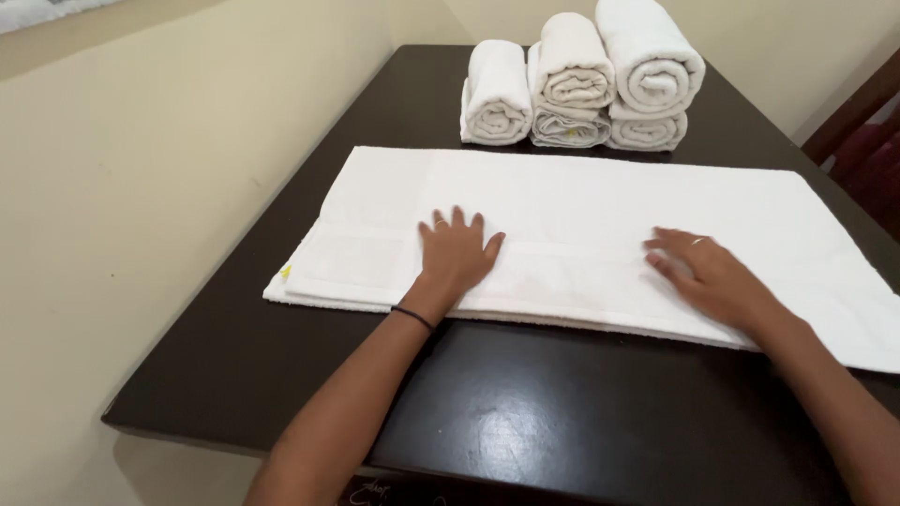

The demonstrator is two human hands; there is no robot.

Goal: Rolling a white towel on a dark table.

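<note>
One dark, glossy tabletop (525,431) fills most of the frame, running from the lower edge up to a cream wall (141,187) that takes the whole left side. Across the middle of the frame lies a long white towel (581,197), folded lengthwise and spread flat, its near edge slanting from centre left down toward the lower right. Behind it, at the upper centre, sits a stack of five rolled white towels (581,84), three below and two on top, standing just clear of the flat towel's far edge. At the far right edge a dark red chair (867,141) shows partly. The left hand (457,251) rests palm down on the towel's near portion, left of centre, fingers spread apart and flat, gripping nothing; a thin black band (412,318) circles its wrist. The right hand (708,272) lies on the same near portion, right of centre, fingers extended and slightly parted, pressing the cloth rather than clasping it. A small yellow tag (286,273) marks the towel's lower left corner.
</note>
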